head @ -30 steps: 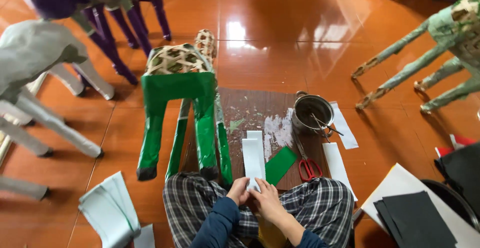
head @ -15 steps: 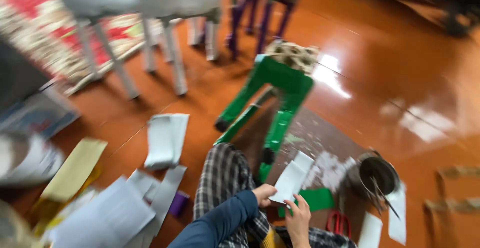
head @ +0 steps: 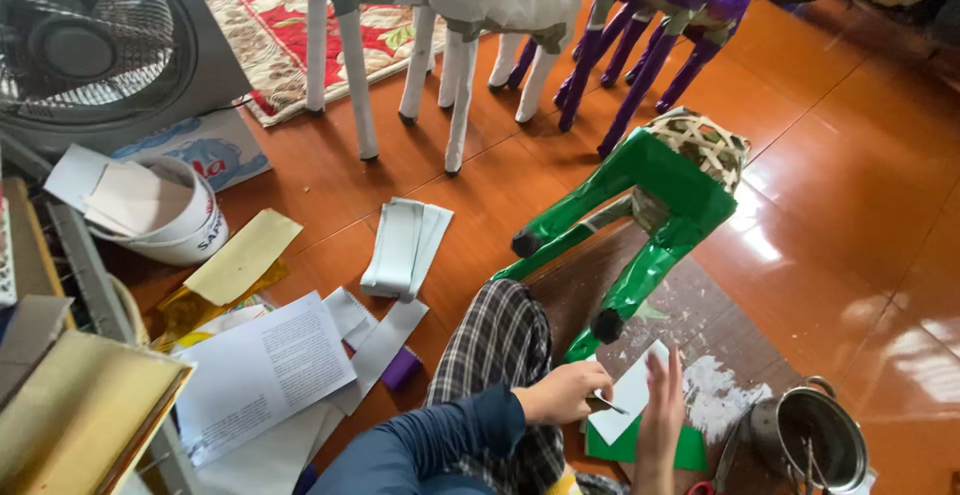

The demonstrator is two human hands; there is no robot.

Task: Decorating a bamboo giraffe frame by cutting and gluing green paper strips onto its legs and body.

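left hand [head: 572, 392]: pinching white paper strip [head: 630, 405], just below green frame animal [head: 640, 210]
right hand [head: 660, 420]: spread flat on strip
risk: strip may tear or crease; glue pot [head: 808, 440] right of animal could tip

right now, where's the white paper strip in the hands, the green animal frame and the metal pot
white paper strip [head: 632, 392], head view, on its flat middle between the hands
green animal frame [head: 660, 180], head view, on its green-wrapped body
metal pot [head: 800, 417], head view, on its near rim

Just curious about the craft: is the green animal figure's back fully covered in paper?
No, the green animal figure leaves bare woven bamboo showing on top.
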